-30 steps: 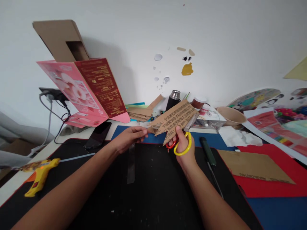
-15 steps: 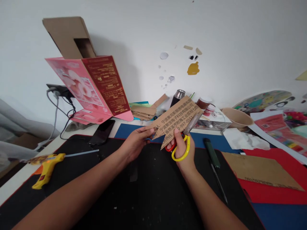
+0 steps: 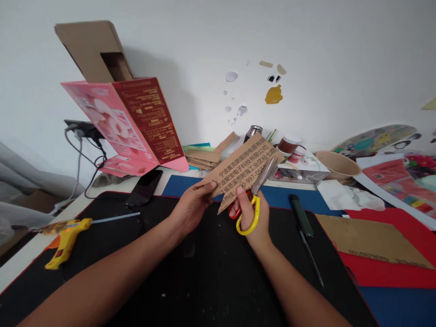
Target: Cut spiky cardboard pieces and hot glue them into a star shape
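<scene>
Near the cardboard's (image 3: 235, 164) edge, scissors (image 3: 256, 188).

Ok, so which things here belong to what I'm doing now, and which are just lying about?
In hand:
printed cardboard piece, in your left hand
scissors, in your right hand

Seemingly just lying about:
yellow glue gun
phone
green tool
tan bowl

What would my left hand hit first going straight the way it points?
The printed cardboard piece that your left hand holds lies first in line; beyond it, perhaps the silver-topped flask, though depth is unclear.
</scene>
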Demonstrator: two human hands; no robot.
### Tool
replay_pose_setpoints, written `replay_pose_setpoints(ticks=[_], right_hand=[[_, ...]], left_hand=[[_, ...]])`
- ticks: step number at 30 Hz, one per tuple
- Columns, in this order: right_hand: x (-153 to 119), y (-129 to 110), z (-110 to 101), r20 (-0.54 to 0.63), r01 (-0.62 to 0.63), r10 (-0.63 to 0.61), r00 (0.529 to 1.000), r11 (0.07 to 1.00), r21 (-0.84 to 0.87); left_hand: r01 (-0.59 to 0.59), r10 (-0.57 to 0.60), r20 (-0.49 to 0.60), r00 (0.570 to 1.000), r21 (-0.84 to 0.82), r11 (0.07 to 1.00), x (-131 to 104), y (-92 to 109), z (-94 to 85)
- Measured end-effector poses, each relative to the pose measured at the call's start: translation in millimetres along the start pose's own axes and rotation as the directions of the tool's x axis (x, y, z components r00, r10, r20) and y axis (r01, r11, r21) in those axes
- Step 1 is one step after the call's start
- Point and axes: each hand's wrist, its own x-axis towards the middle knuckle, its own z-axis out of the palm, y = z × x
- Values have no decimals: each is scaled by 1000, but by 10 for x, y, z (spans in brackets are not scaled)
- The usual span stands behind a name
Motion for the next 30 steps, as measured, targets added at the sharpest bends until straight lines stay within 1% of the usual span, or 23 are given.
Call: replay_pose_setpoints(ticks=[3,6,13,18,21,27,30], right_hand=[[-38,43,23,17,2,-1,1000,1000,-10],[-62,72,37,11,11,-10,1000,1000,-10],[-63,-25,39,7,10,-9,1000,999,-38],[-65,-15,43,10,6,-6,1000,1000,-27],[-75,-1,52,6,-3,3,1000,1000,-7],[-108,-11,61,25,9,-8,1000,998,-68],[-118,-15,59,36,11,-9,999,997,-71]], left_hand=[[8,-9,-29,1000,-35,999,27,-9,-26],[21,-22,-13,1000,-62,998,23,-1,-23],[59,-64,-20,998,-186,981,-61,31,87],[57,-61,-11,998,-196,979,-72,27,107],[53,-61,-36,998,-196,979,-66,18,104],[51,-72,-90,993,-220,974,-84,48,150],[40,-67,-103,992,-247,968,-110,79,182]])
